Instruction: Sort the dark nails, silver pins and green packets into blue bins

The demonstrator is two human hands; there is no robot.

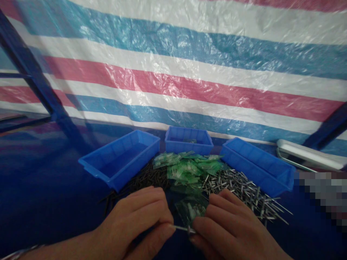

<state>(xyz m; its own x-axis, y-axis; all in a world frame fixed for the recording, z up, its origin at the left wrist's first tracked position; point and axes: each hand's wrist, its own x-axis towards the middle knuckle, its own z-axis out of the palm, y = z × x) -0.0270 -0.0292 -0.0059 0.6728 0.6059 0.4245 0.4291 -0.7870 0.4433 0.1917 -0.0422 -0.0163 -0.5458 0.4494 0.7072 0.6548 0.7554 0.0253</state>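
A thin silver blind rivet (181, 228) stretches level between my two hands, low in the middle of the view. My left hand (143, 220) is closed, with thumb and forefinger pinching the slim shank's left end. The fingers of my right hand (230, 220) close on the other end, beside a small flange; the rivet's tip is hidden there. Just behind the hands lies a clear plastic bag (191, 209) with small pale and metal pieces in it, partly covered by my right fingers. Further back, several green-tinted plastic bags (187, 168) of small parts are heaped.
Loose silver rivets (244, 187) spread to the right, dark ones (149, 177) to the left. Behind stand a left blue bin (121, 177), a middle blue bin (188, 147) and a right blue bin (252, 169). A striped plastic sheet (173, 72) hangs beyond the blue table.
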